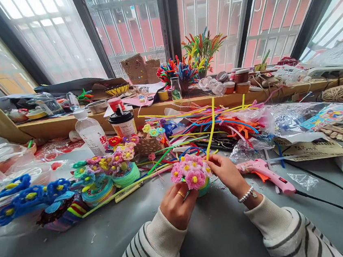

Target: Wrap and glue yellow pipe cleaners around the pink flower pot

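In front of me is a small pot (204, 187) wound in green and yellow, topped by a bunch of pink pipe-cleaner flowers (194, 177) with yellow centres. My left hand (179, 204) is closed at the near left side of the bunch, its fingertips partly hidden by the petals. On the other side, my right hand (226, 174) pinches the lower end of a yellow pipe cleaner (211, 130), which stands nearly upright beside the flowers. A pink glue gun (270, 175) lies on the table to the right of that hand.
Finished flower pots, including blue flowers (31, 195) and a mint-green pot (126, 175), line the left. Behind my hands lies a heap of loose pipe cleaners (219, 119). A plastic bottle (90, 131) and a lidded cup (122, 123) stand back left. The glue gun's black cord (326, 200) curves rightward.
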{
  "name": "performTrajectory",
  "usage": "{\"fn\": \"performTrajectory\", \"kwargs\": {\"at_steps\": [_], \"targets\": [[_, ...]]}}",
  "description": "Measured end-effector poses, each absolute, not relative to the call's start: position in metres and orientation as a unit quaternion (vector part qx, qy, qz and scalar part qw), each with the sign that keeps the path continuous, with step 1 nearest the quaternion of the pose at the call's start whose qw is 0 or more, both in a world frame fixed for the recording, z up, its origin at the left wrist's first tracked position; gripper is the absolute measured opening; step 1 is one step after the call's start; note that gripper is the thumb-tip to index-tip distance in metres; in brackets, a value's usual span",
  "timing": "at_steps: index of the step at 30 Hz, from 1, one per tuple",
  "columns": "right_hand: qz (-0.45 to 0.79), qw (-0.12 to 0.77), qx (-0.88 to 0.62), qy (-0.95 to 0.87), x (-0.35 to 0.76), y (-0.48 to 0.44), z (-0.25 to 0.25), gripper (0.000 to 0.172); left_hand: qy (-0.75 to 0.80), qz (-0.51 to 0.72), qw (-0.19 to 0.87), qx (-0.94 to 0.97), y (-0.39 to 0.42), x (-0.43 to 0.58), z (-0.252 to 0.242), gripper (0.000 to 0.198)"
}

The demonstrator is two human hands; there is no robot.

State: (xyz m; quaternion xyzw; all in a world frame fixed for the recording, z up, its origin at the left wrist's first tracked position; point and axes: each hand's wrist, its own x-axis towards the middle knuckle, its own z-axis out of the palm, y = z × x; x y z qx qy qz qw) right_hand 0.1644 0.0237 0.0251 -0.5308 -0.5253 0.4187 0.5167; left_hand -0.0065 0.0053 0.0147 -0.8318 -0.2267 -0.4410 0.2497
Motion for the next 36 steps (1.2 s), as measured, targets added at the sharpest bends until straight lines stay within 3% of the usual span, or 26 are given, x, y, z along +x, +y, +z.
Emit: {"fn": "performTrajectory", "kwargs": {"at_steps": [11,21,36], "targets": [[0.420,0.510,-0.526,-0.536,0.169,0.028,0.024,0.028,-0.231,-0.444,0.242,-0.831,0.005,-0.005,0.018,0.016],[0.405,0.510,-0.530,-0.543,0.164,0.031,0.024,0.014,-0.228,-0.430,0.234,-0.842,0.008,-0.009,0.015,0.015],[0.462,0.510,-0.530,-0.497,0.164,0.015,0.024,0.027,-0.248,-0.433,0.156,-0.852,0.027,-0.023,0.013,0.016]]}}
